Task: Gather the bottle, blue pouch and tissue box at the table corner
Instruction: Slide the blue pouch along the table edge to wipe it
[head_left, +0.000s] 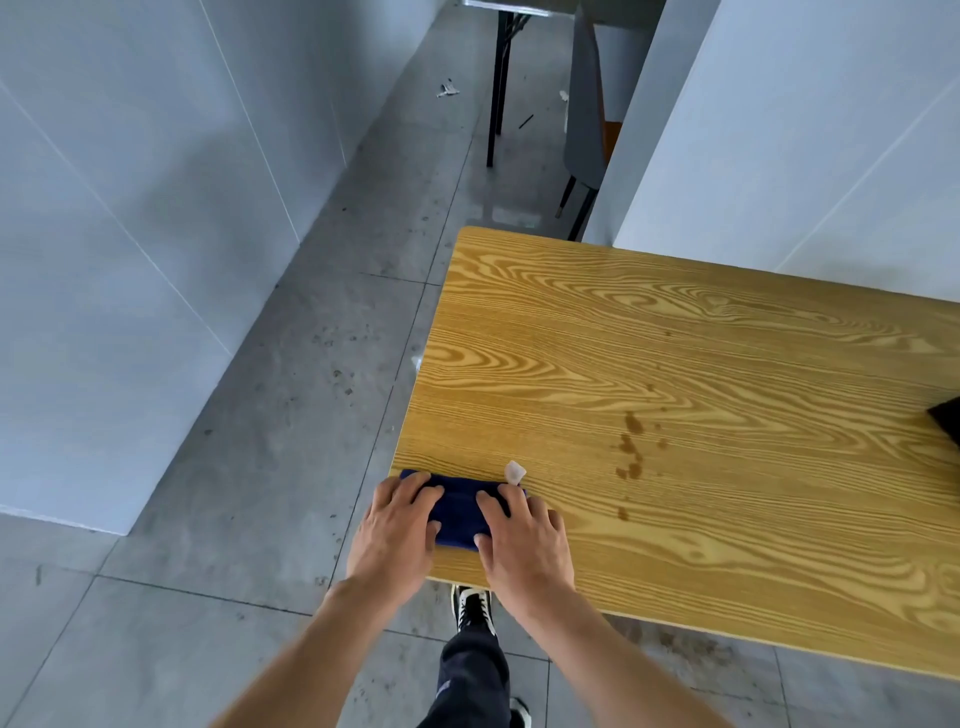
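Observation:
A dark blue pouch (460, 512) lies flat at the near left corner of the wooden table (675, 395). A small pale tag (515, 472) sticks up at its far right end. My left hand (397, 525) rests on the pouch's left part with fingers spread over the cloth. My right hand (522, 535) lies on its right part, fingers laid flat across the top. Neither the bottle nor the tissue box is in view.
A dark object (946, 423) pokes in at the table's right edge. Brown stains (631, 447) mark the tabletop. Grey tiled floor runs to the left beside white panels. A chair (584, 130) and black table legs (498, 83) stand beyond the far end.

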